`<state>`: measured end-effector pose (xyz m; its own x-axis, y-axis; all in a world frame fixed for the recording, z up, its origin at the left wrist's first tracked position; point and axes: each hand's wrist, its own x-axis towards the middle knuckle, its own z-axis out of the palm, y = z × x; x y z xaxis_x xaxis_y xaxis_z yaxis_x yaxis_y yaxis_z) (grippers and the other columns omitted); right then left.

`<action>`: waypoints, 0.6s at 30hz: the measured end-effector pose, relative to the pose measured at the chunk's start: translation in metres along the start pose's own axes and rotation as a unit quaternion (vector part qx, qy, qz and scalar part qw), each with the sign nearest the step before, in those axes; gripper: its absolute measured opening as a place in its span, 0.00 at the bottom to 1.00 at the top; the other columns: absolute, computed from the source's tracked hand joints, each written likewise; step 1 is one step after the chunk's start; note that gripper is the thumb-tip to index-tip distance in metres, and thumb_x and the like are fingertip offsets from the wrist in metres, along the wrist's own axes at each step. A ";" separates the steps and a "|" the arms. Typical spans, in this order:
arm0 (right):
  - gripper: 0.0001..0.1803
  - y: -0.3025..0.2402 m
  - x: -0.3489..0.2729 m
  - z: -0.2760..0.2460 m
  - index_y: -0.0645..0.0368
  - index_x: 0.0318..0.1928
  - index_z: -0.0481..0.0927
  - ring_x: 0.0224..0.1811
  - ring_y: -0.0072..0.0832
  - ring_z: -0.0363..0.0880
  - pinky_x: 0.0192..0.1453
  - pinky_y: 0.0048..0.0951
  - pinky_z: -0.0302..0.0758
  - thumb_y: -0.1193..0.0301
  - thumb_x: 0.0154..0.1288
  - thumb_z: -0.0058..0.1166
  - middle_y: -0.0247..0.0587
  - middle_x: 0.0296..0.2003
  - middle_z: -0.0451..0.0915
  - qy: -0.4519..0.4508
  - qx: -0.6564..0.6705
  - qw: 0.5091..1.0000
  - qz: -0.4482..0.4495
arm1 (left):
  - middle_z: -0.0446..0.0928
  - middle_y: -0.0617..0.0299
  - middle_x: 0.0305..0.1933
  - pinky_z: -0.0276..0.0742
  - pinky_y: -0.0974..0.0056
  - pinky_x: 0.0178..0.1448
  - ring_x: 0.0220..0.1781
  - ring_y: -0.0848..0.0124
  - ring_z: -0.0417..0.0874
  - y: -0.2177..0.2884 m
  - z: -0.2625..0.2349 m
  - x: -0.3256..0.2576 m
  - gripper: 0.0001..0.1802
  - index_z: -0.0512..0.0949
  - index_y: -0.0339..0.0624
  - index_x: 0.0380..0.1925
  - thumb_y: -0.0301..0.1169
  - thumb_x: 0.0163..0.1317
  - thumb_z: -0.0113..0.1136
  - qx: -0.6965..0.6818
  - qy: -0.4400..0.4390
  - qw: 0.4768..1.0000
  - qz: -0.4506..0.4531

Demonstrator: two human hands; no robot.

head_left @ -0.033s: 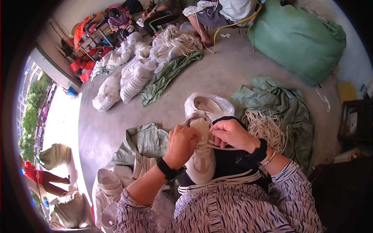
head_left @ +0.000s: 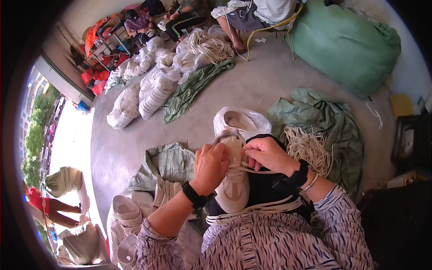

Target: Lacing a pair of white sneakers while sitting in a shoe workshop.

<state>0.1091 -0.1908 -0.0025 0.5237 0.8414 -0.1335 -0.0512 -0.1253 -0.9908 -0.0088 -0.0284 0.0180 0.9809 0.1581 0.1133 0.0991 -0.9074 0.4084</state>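
Note:
A cream sneaker (head_left: 232,191) rests on my dark-clad lap, its toe pointing toward me. A flat pale shoelace (head_left: 256,170) crosses its lower lacing and trails off to the right. My left hand (head_left: 211,163) is closed at the left edge of the lacing, fingers curled against the shoe. At the right edge, my right hand (head_left: 265,153) is pinched, thumb and forefinger together by the eyelets; the bit of lace between its fingertips is mostly hidden. More loose laces (head_left: 256,208) lie across my lap, below the toe.
Another pale shoe in white plastic (head_left: 247,118) is just beyond. Piled laces (head_left: 306,146) lie on green sheeting (head_left: 342,130) at right. Pale shoes (head_left: 128,213) fill a bag at left. Bagged shoes (head_left: 155,92), seated people and a big green sack (head_left: 344,47) are farther off.
My right wrist has shifted very slightly left. Both hands stay at the same places on the sneaker.

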 end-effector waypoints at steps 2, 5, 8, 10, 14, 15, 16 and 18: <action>0.09 0.001 0.005 0.005 0.66 0.34 0.79 0.15 0.18 0.73 0.19 0.20 0.68 0.73 0.63 0.47 0.36 0.19 0.77 0.019 -0.024 1.000 -0.006 | 0.79 0.67 0.31 0.67 0.55 0.52 0.45 0.62 0.74 0.005 0.003 0.000 0.11 0.78 0.46 0.34 0.27 0.48 0.60 -0.004 0.015 0.999 -0.031; 0.08 0.005 0.010 0.008 0.66 0.29 0.78 0.18 0.31 0.78 0.23 0.31 0.72 0.74 0.59 0.48 0.45 0.20 0.78 0.020 -0.174 0.984 0.030 | 0.79 0.69 0.30 0.69 0.57 0.52 0.46 0.63 0.74 0.006 0.008 -0.002 0.14 0.77 0.46 0.38 0.25 0.48 0.59 -0.042 0.042 0.998 -0.018; 0.09 0.014 0.013 0.012 0.65 0.29 0.77 0.20 0.34 0.78 0.25 0.32 0.73 0.71 0.62 0.49 0.48 0.19 0.77 0.082 -0.438 0.877 -0.183 | 0.80 0.69 0.30 0.71 0.59 0.49 0.45 0.64 0.74 0.004 0.008 -0.002 0.12 0.77 0.47 0.36 0.24 0.48 0.58 -0.078 0.043 0.996 -0.009; 0.09 0.004 0.010 0.017 0.63 0.27 0.76 0.25 0.45 0.78 0.29 0.40 0.73 0.70 0.58 0.52 0.53 0.23 0.77 0.025 -0.372 0.925 -0.077 | 0.79 0.69 0.30 0.72 0.60 0.47 0.44 0.64 0.73 0.000 0.007 -0.003 0.13 0.77 0.49 0.36 0.24 0.48 0.58 -0.040 0.058 0.997 0.019; 0.08 0.011 0.009 0.024 0.62 0.25 0.75 0.26 0.46 0.77 0.29 0.40 0.72 0.70 0.57 0.53 0.51 0.21 0.76 0.071 -0.451 0.876 -0.155 | 0.78 0.69 0.29 0.71 0.60 0.49 0.45 0.64 0.73 0.005 0.010 -0.002 0.15 0.79 0.51 0.38 0.24 0.48 0.58 -0.002 0.057 0.998 0.003; 0.08 0.008 0.006 0.023 0.62 0.25 0.76 0.27 0.48 0.77 0.30 0.42 0.73 0.70 0.56 0.53 0.52 0.21 0.77 0.079 -0.427 0.887 -0.157 | 0.77 0.69 0.28 0.70 0.60 0.50 0.45 0.63 0.72 0.005 0.010 -0.004 0.14 0.80 0.52 0.37 0.25 0.48 0.59 0.003 0.059 0.998 0.021; 0.07 0.006 0.003 0.022 0.62 0.25 0.76 0.27 0.49 0.78 0.32 0.43 0.73 0.71 0.54 0.53 0.53 0.21 0.77 0.084 -0.402 0.898 -0.160 | 0.76 0.69 0.27 0.69 0.61 0.51 0.45 0.63 0.72 0.003 0.011 -0.006 0.14 0.80 0.54 0.37 0.27 0.47 0.61 0.006 0.060 0.998 0.036; 0.08 -0.005 -0.001 0.015 0.62 0.26 0.76 0.24 0.46 0.78 0.29 0.40 0.73 0.70 0.56 0.53 0.51 0.20 0.76 0.075 -0.373 0.910 -0.165 | 0.76 0.70 0.28 0.67 0.60 0.52 0.45 0.63 0.71 0.002 0.010 -0.002 0.13 0.81 0.55 0.35 0.28 0.46 0.62 -0.024 0.062 0.997 0.024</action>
<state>0.0963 -0.1832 0.0018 0.5185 0.8238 0.2290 0.6929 -0.2479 -0.6771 -0.0094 -0.0344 0.0093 0.9557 0.1639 0.2445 0.0408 -0.8963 0.4415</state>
